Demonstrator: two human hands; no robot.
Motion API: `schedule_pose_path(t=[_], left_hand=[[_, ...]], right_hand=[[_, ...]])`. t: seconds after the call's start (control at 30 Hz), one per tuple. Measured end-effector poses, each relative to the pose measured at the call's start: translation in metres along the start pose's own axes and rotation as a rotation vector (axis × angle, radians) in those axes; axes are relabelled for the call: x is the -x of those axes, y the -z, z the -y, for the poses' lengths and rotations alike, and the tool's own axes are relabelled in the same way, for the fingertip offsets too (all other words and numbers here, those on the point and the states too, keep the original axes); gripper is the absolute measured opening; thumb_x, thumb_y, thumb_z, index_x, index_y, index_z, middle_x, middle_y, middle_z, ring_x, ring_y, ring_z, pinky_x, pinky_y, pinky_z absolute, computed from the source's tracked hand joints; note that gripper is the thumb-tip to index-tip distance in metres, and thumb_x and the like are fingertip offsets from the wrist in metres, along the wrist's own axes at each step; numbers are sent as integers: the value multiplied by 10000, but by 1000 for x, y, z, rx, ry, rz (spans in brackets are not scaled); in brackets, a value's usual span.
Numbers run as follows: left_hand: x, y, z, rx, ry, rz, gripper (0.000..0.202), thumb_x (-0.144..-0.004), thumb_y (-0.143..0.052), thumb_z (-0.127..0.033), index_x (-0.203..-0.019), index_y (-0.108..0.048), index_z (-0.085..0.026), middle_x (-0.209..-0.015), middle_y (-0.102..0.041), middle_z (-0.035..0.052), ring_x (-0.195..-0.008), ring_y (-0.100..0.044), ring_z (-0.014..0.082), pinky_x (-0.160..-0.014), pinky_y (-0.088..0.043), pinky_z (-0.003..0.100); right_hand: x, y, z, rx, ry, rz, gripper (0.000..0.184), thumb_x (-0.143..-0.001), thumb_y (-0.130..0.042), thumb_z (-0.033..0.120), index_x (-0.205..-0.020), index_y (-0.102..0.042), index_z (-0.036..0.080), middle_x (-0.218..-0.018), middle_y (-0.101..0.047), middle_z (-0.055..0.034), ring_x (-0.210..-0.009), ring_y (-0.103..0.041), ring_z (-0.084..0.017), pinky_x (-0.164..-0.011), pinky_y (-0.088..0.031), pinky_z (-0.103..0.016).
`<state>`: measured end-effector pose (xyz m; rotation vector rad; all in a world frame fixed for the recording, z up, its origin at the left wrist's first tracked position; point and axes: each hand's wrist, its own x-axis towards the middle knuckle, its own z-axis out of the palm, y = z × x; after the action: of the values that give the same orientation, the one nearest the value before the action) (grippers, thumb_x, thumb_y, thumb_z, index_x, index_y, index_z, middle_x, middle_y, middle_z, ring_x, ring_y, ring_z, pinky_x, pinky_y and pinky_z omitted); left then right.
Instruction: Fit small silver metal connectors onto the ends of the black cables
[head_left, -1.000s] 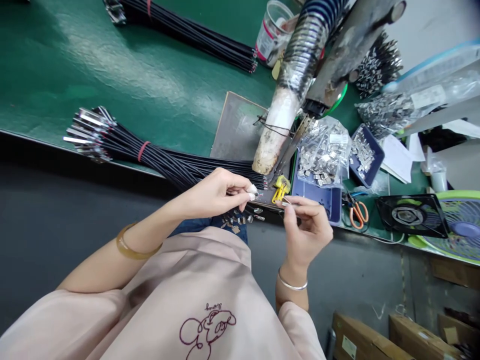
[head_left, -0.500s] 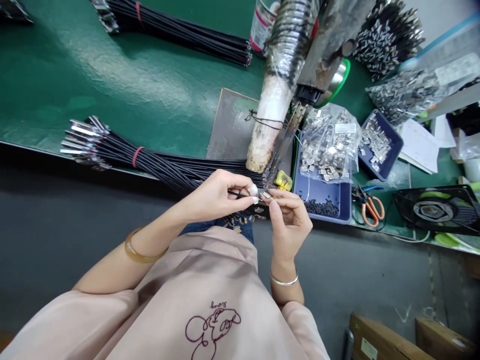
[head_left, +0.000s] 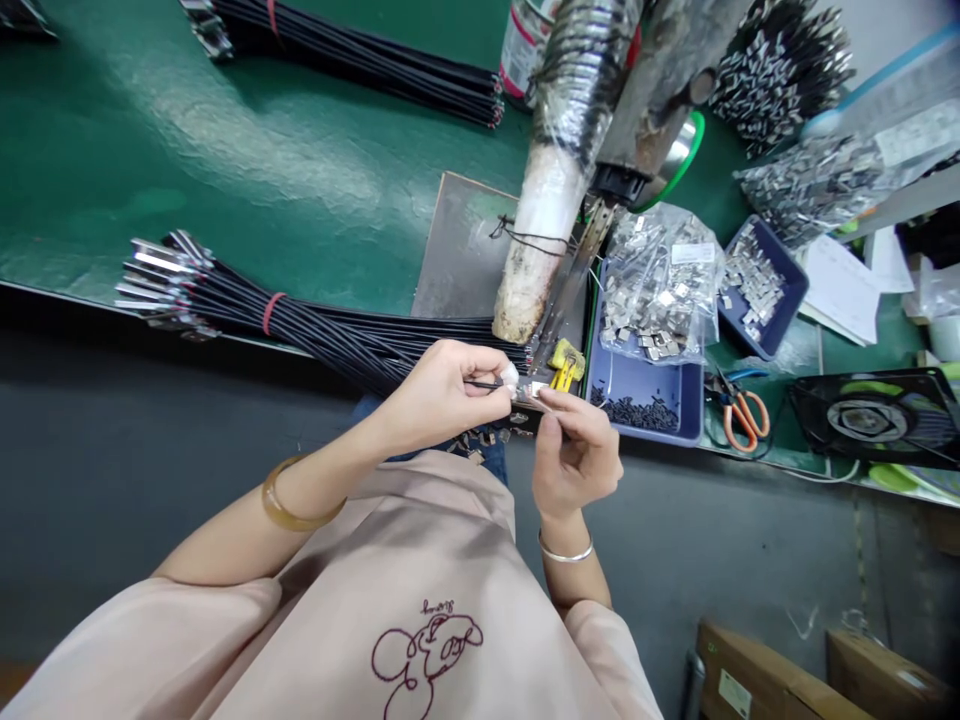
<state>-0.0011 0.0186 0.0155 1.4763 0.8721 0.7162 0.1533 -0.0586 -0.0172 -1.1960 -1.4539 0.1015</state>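
My left hand pinches a thin black cable close to its end, with white coverings on the fingertips. Facing it, my right hand is closed with thumb and forefinger on a small silver metal connector piece. The connector meets the cable end between both hands, at the bench edge; whether they are joined is too small to tell. Behind the left hand lies a bundle of black cables tied with a red band, silver plugs at its far left end. A yellow-handled tool rests just beyond my right fingers.
A white-tipped wrapped duct hangs low over a grey plate. To the right are a blue tray with small black pieces, a bag of metal shells, orange-handled pliers and a fan.
Both hands stay at the same spot. My right fingers have shifted slightly down and left around the connector piece, and the yellow tool beyond them shows more fully.
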Motion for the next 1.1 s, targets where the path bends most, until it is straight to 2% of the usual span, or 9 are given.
schedule_pose_path(t=[0.13, 0.2, 0.33, 0.53, 0.83, 1.1], left_hand=[[1, -1, -1, 31, -9, -31, 102, -734, -551, -126, -646, -601, -110, -588, -379, -50, -549, -276, 50, -472, -210, 179], [2, 0, -1, 10, -20, -39, 133, -750, -558, -140, -628, -596, -108, -584, -374, -45, -554, -282, 54, -479, -215, 185], [2, -1, 2, -34, -15, -83, 178, -784, -581, -185, -632, -622, -103, -573, -385, -37, -547, -299, 62, -481, -232, 197], [-1, -5, 3, -48, -20, -139, 163, -788, -589, -191, -672, -658, -100, -601, -456, -23, -550, -338, 64, -489, -267, 197], [-5, -9, -1, -59, -20, -157, 164, -780, -576, -181, -665, -660, -100, -554, -354, -42, -546, -278, 66, -479, -226, 202], [-4, -7, -5, -21, 2, -152, 172, -774, -582, -187, -647, -653, -97, -572, -361, -35, -547, -276, 63, -475, -222, 205]], right_hand=[[-2, -3, -1, -102, -235, 3, 127, -905, -640, 122, -969, -607, 226, -1023, -757, -39, -878, -767, -173, -763, -671, -346], [-3, -3, -1, -102, -251, 38, 121, -894, -653, 120, -941, -610, 223, -1029, -760, -39, -899, -767, -175, -792, -671, -354], [-4, -2, -2, 6, -122, 84, 144, -881, -646, 100, -909, -596, 232, -1051, -761, -43, -958, -757, -178, -823, -667, -368], [-6, -2, -5, 120, 33, 98, 188, -872, -632, 78, -923, -573, 249, -1056, -766, -44, -942, -762, -174, -801, -666, -346], [-11, -2, -7, 200, 121, 79, 199, -845, -664, 62, -896, -578, 234, -1016, -783, -44, -879, -769, -157, -762, -649, -292], [-14, 0, -5, 219, 147, 92, 195, -827, -686, 61, -896, -615, 229, -1023, -784, -48, -912, -767, -162, -775, -659, -277]])
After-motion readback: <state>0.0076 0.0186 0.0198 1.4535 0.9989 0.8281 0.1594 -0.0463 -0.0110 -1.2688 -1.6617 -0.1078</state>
